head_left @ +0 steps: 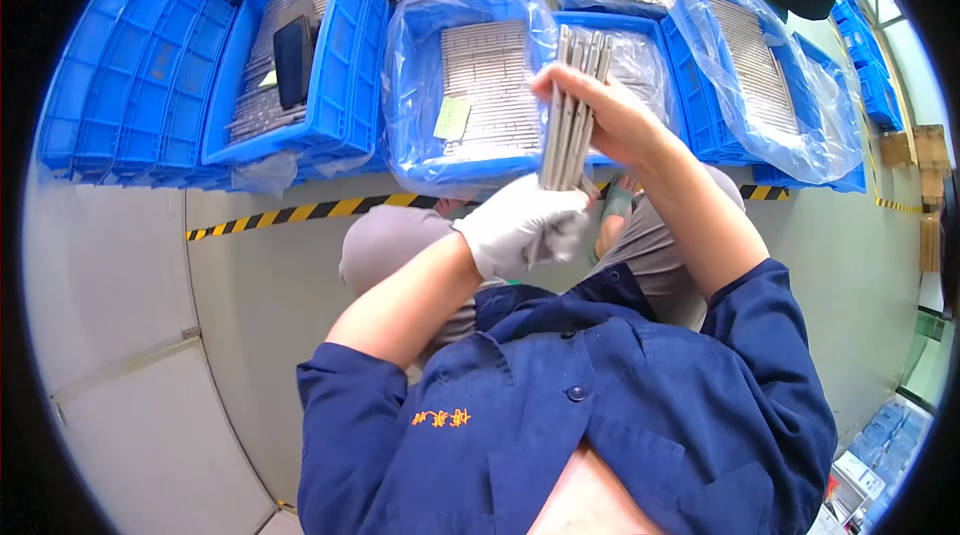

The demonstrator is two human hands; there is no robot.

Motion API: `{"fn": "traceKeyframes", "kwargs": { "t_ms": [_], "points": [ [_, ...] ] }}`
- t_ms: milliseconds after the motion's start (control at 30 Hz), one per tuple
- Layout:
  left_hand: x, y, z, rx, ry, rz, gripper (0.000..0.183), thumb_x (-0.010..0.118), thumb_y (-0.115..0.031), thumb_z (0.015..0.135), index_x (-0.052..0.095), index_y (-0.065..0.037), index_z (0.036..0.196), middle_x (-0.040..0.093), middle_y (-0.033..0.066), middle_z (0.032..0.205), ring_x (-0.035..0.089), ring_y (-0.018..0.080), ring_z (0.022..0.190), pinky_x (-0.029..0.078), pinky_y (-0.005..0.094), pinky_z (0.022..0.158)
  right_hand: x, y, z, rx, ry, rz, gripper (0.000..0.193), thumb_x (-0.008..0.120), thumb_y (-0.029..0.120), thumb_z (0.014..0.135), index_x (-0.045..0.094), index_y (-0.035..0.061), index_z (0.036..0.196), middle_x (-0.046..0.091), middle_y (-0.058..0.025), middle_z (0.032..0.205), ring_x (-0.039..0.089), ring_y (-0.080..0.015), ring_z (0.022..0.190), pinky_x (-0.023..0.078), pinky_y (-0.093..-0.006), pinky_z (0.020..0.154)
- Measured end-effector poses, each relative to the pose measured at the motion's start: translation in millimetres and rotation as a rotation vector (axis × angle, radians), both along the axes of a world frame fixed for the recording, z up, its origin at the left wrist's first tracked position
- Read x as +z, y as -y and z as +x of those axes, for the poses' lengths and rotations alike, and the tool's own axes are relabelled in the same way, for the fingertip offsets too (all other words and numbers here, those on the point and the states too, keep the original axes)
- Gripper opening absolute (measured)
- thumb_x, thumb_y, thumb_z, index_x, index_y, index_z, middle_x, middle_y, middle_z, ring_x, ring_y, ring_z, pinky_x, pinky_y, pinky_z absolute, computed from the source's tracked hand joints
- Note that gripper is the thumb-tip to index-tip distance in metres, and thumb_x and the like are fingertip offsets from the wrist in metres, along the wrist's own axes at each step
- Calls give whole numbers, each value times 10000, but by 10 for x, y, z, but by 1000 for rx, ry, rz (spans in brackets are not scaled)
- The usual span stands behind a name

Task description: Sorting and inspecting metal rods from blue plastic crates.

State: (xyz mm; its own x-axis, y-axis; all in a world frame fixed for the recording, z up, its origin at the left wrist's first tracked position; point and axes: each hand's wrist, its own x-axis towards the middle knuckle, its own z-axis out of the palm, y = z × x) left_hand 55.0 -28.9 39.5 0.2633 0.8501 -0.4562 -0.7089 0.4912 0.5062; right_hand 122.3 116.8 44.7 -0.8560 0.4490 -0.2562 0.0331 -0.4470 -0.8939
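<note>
A bundle of several slim silver metal rods point(568, 135) stands nearly upright between my hands, above my knees. My left hand point(525, 225), in a white glove, is closed around the bundle's lower end. Bare, my right hand point(605, 110) wraps the upper part from the right, its fingers bent over the rods. Just beyond is a blue crate point(400, 135) lined with clear plastic, filled with rows of similar rods point(490, 70). On those rods lies a yellow paper slip point(452, 118). Another blue crate point(635, 23) with plastic over its contents sits partly behind my right hand.
At the left, a blue crate point(345, 55) of rods has a dark phone point(293, 62) on top. Stacked blue crates point(130, 75) stand farther left. A plastic-lined crate point(700, 85) of rods is at the right. Black-and-yellow tape point(290, 217) crosses the floor.
</note>
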Motion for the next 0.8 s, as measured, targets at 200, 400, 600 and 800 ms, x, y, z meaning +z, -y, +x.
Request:
{"fn": "traceKeyframes", "kwargs": {
  "t_ms": [200, 400, 600, 800],
  "points": [
    [-17, -184, -626, 147, -841, -6, 233, 535, -266, 819, 533, -41, 876, 453, -18, 594, 379, 47, 446, 299, 188, 397, -138, -774, 2, -201, 48, -63, 358, 540, 241, 806, 454, 51, 1097, 421, -1, 755, 393, -65, 601, 347, -181, 516],
    [-33, -240, -799, 274, -850, -42, 175, 556, -226, 794, 560, -58, 747, 500, -4, 588, 416, 56, 466, 312, 193, 416, -428, -479, -108, 398, 309, 1135, 369, 411, -16, 723, 570, 85, 1040, 542, -115, 1097, 538, -241, 960, 434, -327, 805],
    [-80, -338, -906, 277, -821, -117, 169, 572, -204, 786, 564, -45, 730, 497, 0, 565, 410, 59, 449, 301, 198, 403, -382, -558, -50, 251, 312, 1236, 293, 464, 21, 761, 582, 86, 1021, 595, -157, 923, 591, -265, 822, 455, -337, 740],
    [-52, -357, -872, 286, -791, -90, 198, 573, -225, 783, 557, -45, 704, 460, -11, 517, 392, 54, 429, 287, 194, 394, -114, -799, -42, -215, -215, -23, 344, 459, 121, 869, 423, -7, 1186, 526, -127, 1087, 567, -160, 880, 453, -281, 812]
  ]
}}
